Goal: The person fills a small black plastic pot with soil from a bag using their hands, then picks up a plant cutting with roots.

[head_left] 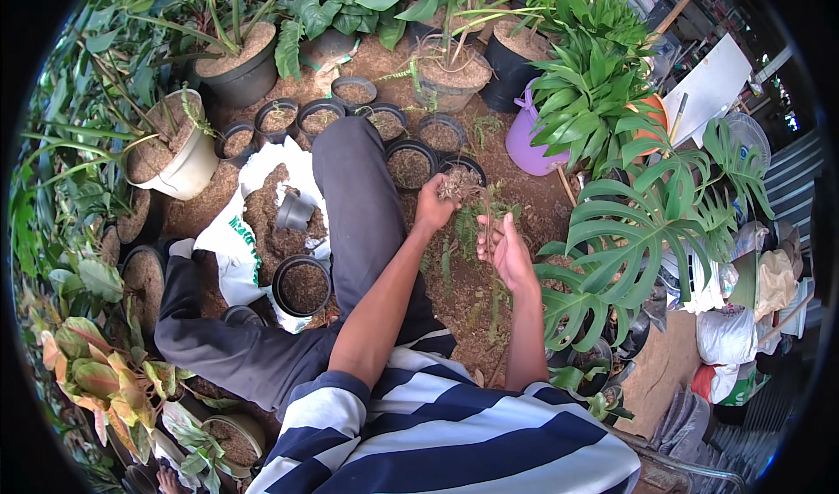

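Observation:
My left hand is closed on a brown clump of roots and soil, held just above one of the small black pots. From the clump, thin stems of a fern-like plant run down to my right hand. Its palm is turned up and the fingers curl around the stems. Green feathery fronds show below that hand, over the brown ground. Left of my bent knee, a black pot of soil stands beside a white sack, where a small grey pot lies tipped on loose soil.
Several small soil-filled black pots stand in rows ahead. A purple bucket is at the far right of them. Large potted plants ring the space, with a white pot at left and broad split leaves close on the right.

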The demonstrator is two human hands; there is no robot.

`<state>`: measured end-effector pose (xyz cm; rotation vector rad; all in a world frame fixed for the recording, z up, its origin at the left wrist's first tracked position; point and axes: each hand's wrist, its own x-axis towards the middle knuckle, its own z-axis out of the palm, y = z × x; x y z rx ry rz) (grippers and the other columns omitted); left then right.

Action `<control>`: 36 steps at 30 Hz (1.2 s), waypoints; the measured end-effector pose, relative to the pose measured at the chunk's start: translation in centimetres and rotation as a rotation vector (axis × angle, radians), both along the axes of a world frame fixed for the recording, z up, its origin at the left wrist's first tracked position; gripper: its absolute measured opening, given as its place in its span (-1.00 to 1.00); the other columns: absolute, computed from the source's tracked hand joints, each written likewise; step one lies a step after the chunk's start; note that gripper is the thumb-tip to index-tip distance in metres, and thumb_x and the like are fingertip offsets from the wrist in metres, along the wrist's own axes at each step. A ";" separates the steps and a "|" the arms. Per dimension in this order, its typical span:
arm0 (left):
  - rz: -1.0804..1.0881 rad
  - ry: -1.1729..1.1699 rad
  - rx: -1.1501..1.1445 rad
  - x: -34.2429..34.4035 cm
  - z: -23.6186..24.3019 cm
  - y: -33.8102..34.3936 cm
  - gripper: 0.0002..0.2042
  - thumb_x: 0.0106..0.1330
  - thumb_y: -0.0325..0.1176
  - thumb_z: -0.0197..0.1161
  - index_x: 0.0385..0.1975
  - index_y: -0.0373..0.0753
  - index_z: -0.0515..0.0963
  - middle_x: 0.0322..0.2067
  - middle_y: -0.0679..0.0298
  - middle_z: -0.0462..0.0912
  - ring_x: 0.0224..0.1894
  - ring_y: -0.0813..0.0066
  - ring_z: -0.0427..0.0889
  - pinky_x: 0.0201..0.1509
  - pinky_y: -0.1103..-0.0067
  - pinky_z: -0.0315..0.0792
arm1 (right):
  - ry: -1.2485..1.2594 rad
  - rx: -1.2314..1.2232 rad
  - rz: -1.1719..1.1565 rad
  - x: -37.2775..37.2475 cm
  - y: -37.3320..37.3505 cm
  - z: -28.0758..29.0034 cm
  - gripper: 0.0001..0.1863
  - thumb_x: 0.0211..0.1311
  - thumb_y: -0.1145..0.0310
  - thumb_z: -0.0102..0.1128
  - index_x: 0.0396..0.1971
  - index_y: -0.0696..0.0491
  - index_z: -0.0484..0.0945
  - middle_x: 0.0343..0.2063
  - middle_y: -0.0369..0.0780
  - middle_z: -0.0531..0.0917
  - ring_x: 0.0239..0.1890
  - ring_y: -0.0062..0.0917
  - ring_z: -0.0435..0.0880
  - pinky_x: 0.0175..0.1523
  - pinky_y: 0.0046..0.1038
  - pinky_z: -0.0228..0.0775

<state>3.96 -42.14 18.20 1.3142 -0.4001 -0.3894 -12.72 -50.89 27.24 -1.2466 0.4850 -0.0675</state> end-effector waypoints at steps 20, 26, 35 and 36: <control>-0.008 -0.103 0.092 -1.2 1.4 0.1 -0.76 0.20 -0.48 0.31 -0.14 -0.35 0.55 -0.34 0.26 0.69 -0.50 0.66 0.56 -0.45 0.62 0.45 | -0.043 -0.515 -0.013 4.4 -0.6 -1.7 -0.69 0.45 0.08 -0.10 -0.31 0.04 0.40 -0.64 -0.42 0.34 -0.65 -0.77 0.25 -0.55 -0.66 0.11; 0.158 -0.253 0.243 -0.2 0.4 0.7 -0.74 0.02 -0.64 0.24 -0.23 -0.35 0.53 -0.37 0.07 0.67 -0.33 0.37 0.64 -0.23 0.49 0.46 | -0.073 -0.333 0.001 3.6 0.0 -1.6 -0.64 0.47 0.08 -0.14 -0.48 0.01 0.32 -0.70 -0.45 0.24 -0.70 -0.79 0.12 -0.60 -0.66 -0.02; 0.144 -0.332 0.302 -0.6 1.3 0.9 -0.70 -0.03 -0.66 0.21 -0.22 -0.33 0.50 -0.36 0.01 0.66 -0.23 0.24 0.68 -0.15 0.49 0.45 | 0.048 -0.272 0.068 2.5 -0.2 -0.7 -0.62 0.43 0.05 -0.07 -0.12 0.10 0.44 -0.35 -0.26 0.54 -0.34 -0.61 0.59 -0.28 -0.58 0.42; 0.123 -0.376 0.304 -0.5 1.2 1.0 -0.70 -0.03 -0.66 0.21 -0.22 -0.32 0.50 -0.36 0.00 0.65 -0.23 0.21 0.69 -0.15 0.48 0.45 | 0.076 -0.203 0.043 2.8 0.0 -0.1 -0.59 0.41 0.05 -0.04 -0.05 0.12 0.42 -0.28 -0.22 0.56 -0.25 -0.56 0.63 -0.20 -0.55 0.47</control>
